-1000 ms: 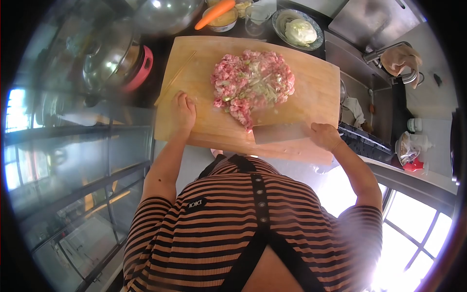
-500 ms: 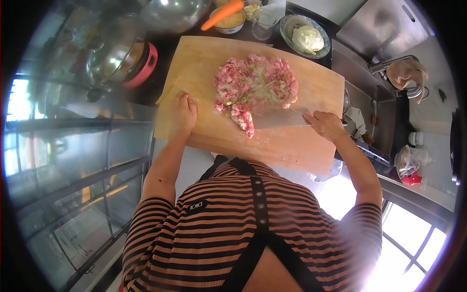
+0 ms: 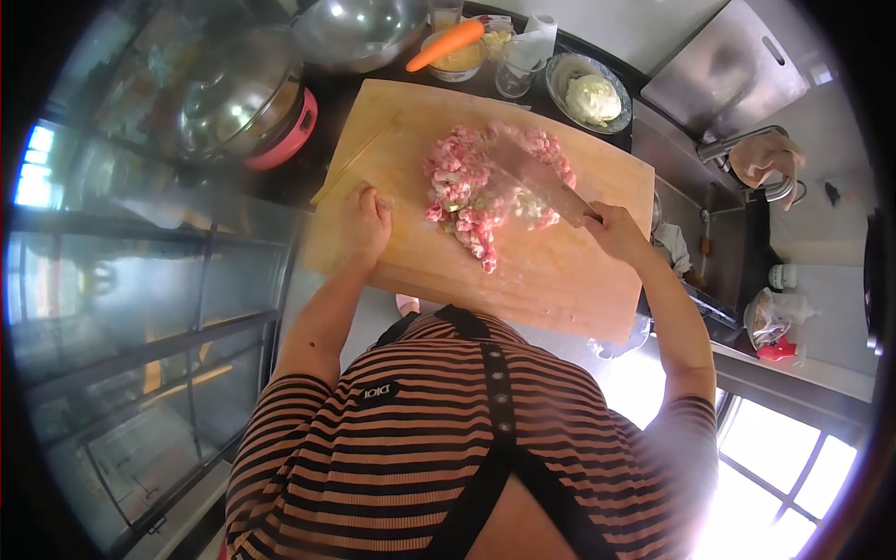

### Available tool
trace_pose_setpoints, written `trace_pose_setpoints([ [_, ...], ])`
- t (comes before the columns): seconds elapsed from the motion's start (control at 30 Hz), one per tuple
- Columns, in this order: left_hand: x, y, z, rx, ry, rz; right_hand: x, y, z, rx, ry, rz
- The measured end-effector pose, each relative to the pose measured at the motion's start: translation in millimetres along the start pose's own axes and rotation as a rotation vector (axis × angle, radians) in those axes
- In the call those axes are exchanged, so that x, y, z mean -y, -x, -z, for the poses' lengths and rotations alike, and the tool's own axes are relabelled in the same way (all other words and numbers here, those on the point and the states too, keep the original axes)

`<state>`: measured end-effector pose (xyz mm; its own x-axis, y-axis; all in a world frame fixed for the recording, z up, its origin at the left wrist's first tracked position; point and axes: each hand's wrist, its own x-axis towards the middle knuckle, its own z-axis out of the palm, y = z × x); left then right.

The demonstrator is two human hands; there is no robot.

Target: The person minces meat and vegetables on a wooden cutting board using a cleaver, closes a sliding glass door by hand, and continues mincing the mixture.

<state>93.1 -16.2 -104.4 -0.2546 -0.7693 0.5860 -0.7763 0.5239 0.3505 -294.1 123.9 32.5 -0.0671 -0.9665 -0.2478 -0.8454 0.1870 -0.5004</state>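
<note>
Chopped pink meat mixed with pale green bits point(image 3: 457, 177) lies in a pile on the wooden cutting board point(image 3: 411, 247). My right hand point(image 3: 616, 231) is wrapped round the handle of a cleaver point(image 3: 541, 179), whose broad blade slants over the right part of the pile and hides some of it. My left hand point(image 3: 371, 222) rests with curled fingers on the board's left side; nothing shows in it. Two thin chopsticks point(image 3: 357, 157) lie on the board beyond that hand.
Behind the board are a steel bowl point(image 3: 359, 33), a carrot point(image 3: 446, 45) across a small bowl, a glass point(image 3: 515, 79) and a plate with cabbage point(image 3: 593, 98). A pink-based pot point(image 3: 285, 135) stands left, a sink point(image 3: 691, 182) right.
The cleaver has moved from the near edge of the meat up and left over the pile, its blade now slanted. My right hand moved with it. My left hand stays on the board.
</note>
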Motion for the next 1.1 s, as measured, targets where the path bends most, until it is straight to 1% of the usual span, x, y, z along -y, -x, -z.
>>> trace_pose_setpoints([
  [0.13,-2,1,2,0.014,0.034,0.022,58,7,16,-0.156,-0.103,0.001],
  [0.23,-1,1,3,0.043,0.034,0.035,87,-5,2,-0.323,-0.125,-0.025],
  [0.33,2,2,2,0.054,0.024,0.042,95,-19,-33,-0.398,-0.107,-0.132],
  [0.4,1,3,3,0.056,0.025,0.054,56,-33,-89,-0.360,0.013,-0.171],
  [0.43,-1,4,4,0.058,0.028,0.058,44,-36,-105,-0.341,0.072,-0.194],
  [0.53,2,5,0,0.041,0.031,0.063,45,-38,-81,-0.246,0.002,-0.120],
  [0.63,5,6,-7,0.001,0.027,0.052,75,-28,-48,-0.319,0.002,-0.150],
  [0.73,1,2,1,0.025,0.033,0.050,99,-26,-41,-0.339,-0.047,-0.253],
  [0.8,1,3,2,0.027,0.040,0.043,39,-50,-108,-0.195,0.214,-0.179],
  [0.83,1,1,3,0.027,0.044,0.032,46,-47,-109,-0.276,0.028,-0.217],
  [0.93,-1,2,5,0.046,0.025,0.050,50,-49,-89,-0.243,-0.052,-0.217],
  [0.97,1,2,2,0.046,0.038,0.059,55,-47,-74,-0.207,-0.079,-0.188],
  [1.03,3,6,-6,0.049,0.068,0.092,100,-32,-32,-0.253,-0.101,-0.233],
  [1.07,2,7,-6,0.046,0.057,0.082,112,-29,-22,-0.278,-0.115,-0.255],
  [1.1,2,6,-6,0.042,0.043,0.069,90,-37,-44,-0.302,-0.042,-0.230],
])
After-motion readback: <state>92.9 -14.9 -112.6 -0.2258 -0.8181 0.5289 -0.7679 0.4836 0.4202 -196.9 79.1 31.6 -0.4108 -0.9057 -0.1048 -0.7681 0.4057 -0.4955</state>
